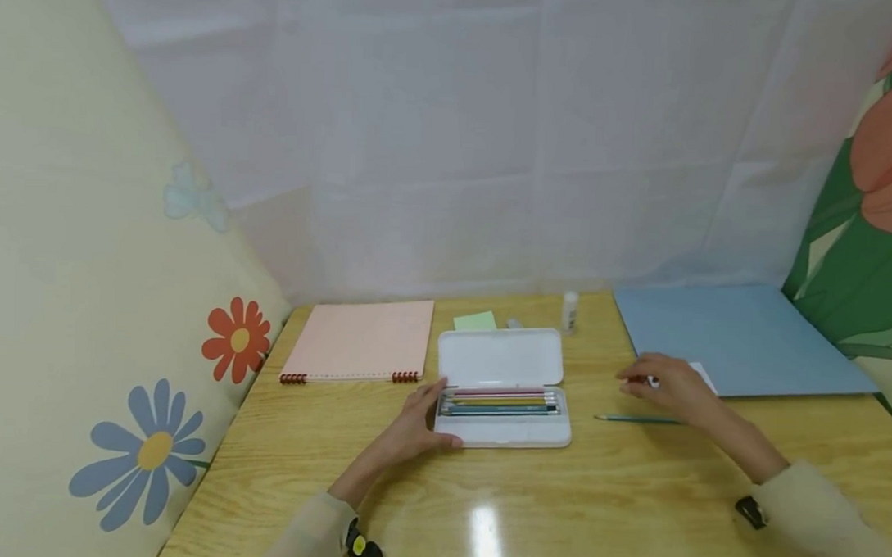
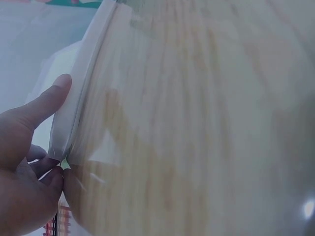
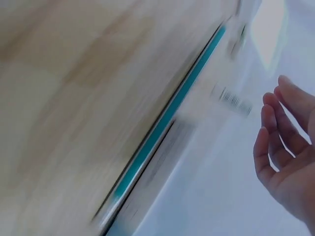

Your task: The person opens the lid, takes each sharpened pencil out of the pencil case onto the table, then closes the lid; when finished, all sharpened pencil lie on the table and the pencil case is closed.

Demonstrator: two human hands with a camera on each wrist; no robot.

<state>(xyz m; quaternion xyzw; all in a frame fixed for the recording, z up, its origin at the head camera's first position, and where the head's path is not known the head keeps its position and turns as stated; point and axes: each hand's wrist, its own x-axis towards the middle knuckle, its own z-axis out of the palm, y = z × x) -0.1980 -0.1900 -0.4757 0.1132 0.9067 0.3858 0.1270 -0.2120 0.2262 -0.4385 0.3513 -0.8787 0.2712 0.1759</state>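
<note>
Head view: my left hand (image 1: 411, 429) clamps the open pencil case (image 1: 504, 387) mid-counter. My right hand (image 1: 671, 387), fingers loosely apart, hovers beside the teal pencil (image 1: 636, 419), which lies sideways just below it.

Light: bright and even, soft shadows
Glare: white spot on the bench (image 1: 486, 526) near the front edge
Blur: both wrist views smeared, right one strongest
Head view: sharp

i sit at a wooden desk (image 1: 556, 512) in a screened study booth: flower-print panels (image 1: 84, 299), spiral notebook (image 1: 359, 338), open pencil case (image 1: 503, 387), blue folder (image 1: 739, 338).
</note>
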